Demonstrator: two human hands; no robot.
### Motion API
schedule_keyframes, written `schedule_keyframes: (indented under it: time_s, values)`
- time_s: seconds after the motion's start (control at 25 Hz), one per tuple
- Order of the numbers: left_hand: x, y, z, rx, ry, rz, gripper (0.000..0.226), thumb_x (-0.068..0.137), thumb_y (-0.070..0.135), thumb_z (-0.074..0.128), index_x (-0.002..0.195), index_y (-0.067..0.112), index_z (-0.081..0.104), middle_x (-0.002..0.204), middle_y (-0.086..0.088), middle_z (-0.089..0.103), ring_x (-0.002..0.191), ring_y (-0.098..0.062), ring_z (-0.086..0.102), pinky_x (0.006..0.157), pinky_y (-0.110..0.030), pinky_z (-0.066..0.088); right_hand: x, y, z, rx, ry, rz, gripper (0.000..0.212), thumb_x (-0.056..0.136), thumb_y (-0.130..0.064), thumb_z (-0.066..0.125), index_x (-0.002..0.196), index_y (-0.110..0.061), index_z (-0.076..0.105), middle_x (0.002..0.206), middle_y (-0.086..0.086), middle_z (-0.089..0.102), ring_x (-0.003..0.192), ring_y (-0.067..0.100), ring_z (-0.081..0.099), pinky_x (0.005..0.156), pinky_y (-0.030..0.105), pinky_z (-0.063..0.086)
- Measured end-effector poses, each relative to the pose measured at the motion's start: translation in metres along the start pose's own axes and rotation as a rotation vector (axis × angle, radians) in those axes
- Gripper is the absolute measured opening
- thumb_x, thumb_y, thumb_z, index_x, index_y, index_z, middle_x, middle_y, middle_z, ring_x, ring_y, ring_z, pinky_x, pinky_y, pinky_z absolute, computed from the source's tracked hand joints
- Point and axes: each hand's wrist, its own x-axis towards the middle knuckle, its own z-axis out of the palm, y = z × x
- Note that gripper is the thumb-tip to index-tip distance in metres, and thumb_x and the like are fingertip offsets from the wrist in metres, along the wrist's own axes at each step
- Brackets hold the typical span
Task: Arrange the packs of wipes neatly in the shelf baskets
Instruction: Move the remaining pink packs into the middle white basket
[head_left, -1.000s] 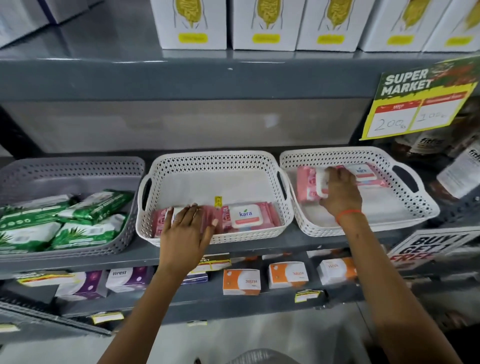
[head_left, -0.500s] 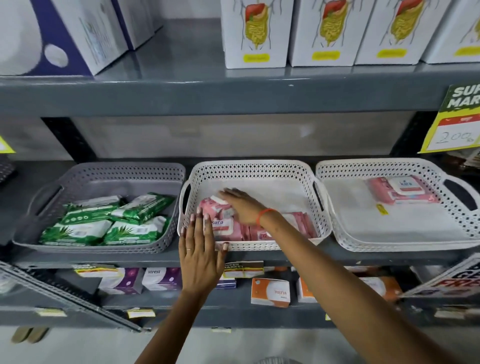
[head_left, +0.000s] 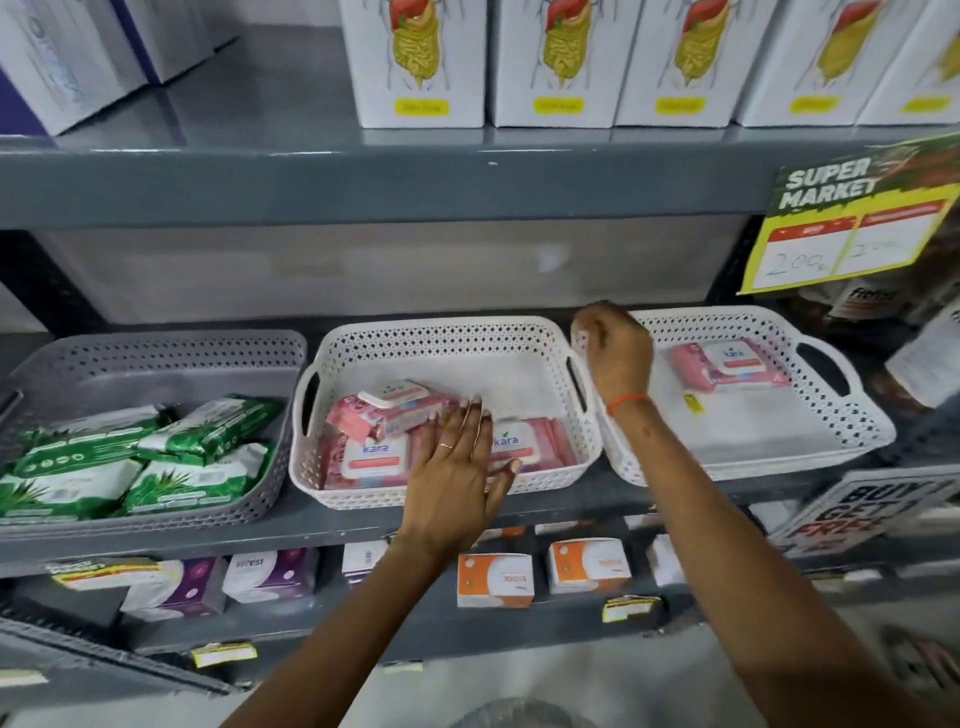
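The middle white basket (head_left: 447, 332) holds three pink wipes packs: one lies tilted on top (head_left: 389, 410), one at the front left (head_left: 371, 460), one at the front right (head_left: 530, 447). My left hand (head_left: 457, 467) rests flat with fingers spread over this basket's front rim, touching the packs. My right hand (head_left: 618, 353) hovers over the left rim of the right white basket (head_left: 753, 457), fingers loosely bent, with nothing seen in it. A single pink pack (head_left: 727, 366) lies at the back of that right basket.
A grey basket (head_left: 156, 353) at the left holds several green wipes packs (head_left: 130, 467). White boxes (head_left: 556, 62) line the shelf above. A yellow price sign (head_left: 841, 239) hangs at the right. Small boxes (head_left: 493, 579) fill the shelf below.
My right hand carried a pink pack from the right basket into the middle one, let it go, and has swung back to the right basket. My left hand moved onto the packs.
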Motion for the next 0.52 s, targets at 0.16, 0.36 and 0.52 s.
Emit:
schedule_keyframes:
  time_s: [0.16,0.36,0.52]
  values:
    - [0.008,0.009,0.007,-0.005,-0.044,0.000,0.077,0.087,0.063,-0.003,0.147,0.018,0.008,0.158,-0.003,0.004,0.145,-0.020,-0.003,0.114,-0.045,-0.010,0.033,0.100,-0.053,-0.549,-0.110,0.245,0.045,0.089,-0.005,0.055,0.134,-0.003,0.049,0.139,0.021,0.051,0.133,0.035,0.042,0.109,0.042,0.039]
    - [0.006,0.009,0.009,-0.034,-0.052,-0.028,0.084,0.081,0.069,-0.012,0.147,0.021,0.010,0.158,-0.001,0.005,0.144,-0.017,-0.006,0.116,-0.045,-0.009,0.055,0.152,-0.078,-0.993,-0.781,0.321,0.061,0.099,-0.025,0.041,0.152,-0.026,0.011,0.163,0.004,0.006,0.148,0.037,0.007,0.119,0.054,0.021]
    - [0.006,0.010,0.010,-0.042,-0.055,-0.038,0.086,0.080,0.068,-0.014,0.147,0.021,0.010,0.158,-0.002,0.006,0.144,-0.018,-0.005,0.118,-0.046,-0.004,0.055,0.145,-0.075,-1.020,-0.701,0.283,0.051,0.098,-0.022,0.042,0.147,-0.027,0.029,0.152,0.009,0.028,0.142,0.041,0.016,0.115,0.053,0.030]
